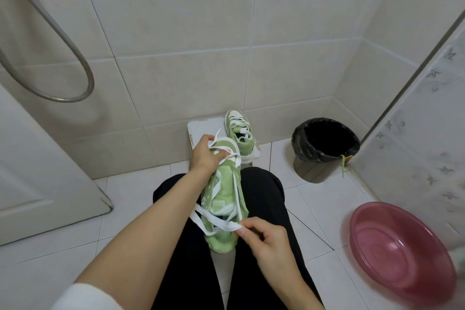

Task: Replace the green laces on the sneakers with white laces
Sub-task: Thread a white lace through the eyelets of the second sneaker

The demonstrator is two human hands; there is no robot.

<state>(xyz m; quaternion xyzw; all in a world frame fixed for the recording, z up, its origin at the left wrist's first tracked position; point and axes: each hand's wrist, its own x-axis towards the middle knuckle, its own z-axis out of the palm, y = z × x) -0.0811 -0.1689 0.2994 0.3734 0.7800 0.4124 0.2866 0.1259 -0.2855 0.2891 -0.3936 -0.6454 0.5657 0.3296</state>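
Nearest to us, we are seeing a white sleeve (83, 294) on the left arm and black trousers (261, 199) covering both knees. A light green canvas sneaker (222, 199) is lying on the lap between the knees, with its white rubber toe pointing away from us.

At the near heel end of this sneaker, the right hand (264, 236) is pinching a white flat lace (214, 221) between thumb and fingertips. The lace is running loose and crossing several times over the upper. At the far toe end, the left hand (205, 156) is closing its fingers round the sneaker, and strands of the same lace are passing over these fingers.

To the right of the sneaker, well apart, a round pink plastic basin (400, 251) is standing on the white floor tiles. Just behind the toe, a second green sneaker (239, 133), laced in white, is resting on a white flat rectangular board (203, 128) by the wall. Farther to the right of the toe, a round bin with a black bag (324, 138) is standing, and a green lace (342, 166) is hanging over its rim. Far to the upper left of the sneaker, a grey metal shower hose (91, 84) is looping before the tiled wall.
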